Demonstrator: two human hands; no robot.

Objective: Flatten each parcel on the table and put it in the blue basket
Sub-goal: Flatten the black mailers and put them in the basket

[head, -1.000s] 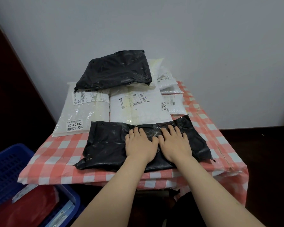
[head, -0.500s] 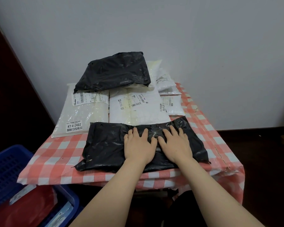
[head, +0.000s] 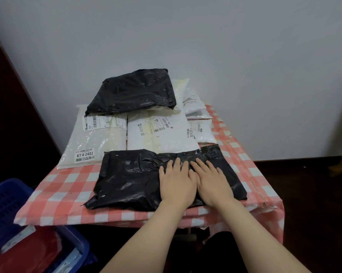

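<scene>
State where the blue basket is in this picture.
In the head view the blue basket sits at the bottom left, lower than the checked table and off its near left corner, with a red parcel inside.

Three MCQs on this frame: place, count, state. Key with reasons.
1. The blue basket is: A atop the parcels; B low, left of the table; C on a chair.
2. Black parcels on the table: A one; B two; C four.
3. Hands on the front black parcel: A both flat; B both lifting its edges; C one flat, one away.
1 B: it sits below the table's left edge.
2 B: front one plus rear black parcel atop white parcels.
3 A: left hand and right hand lie flat, fingers straight.
</scene>
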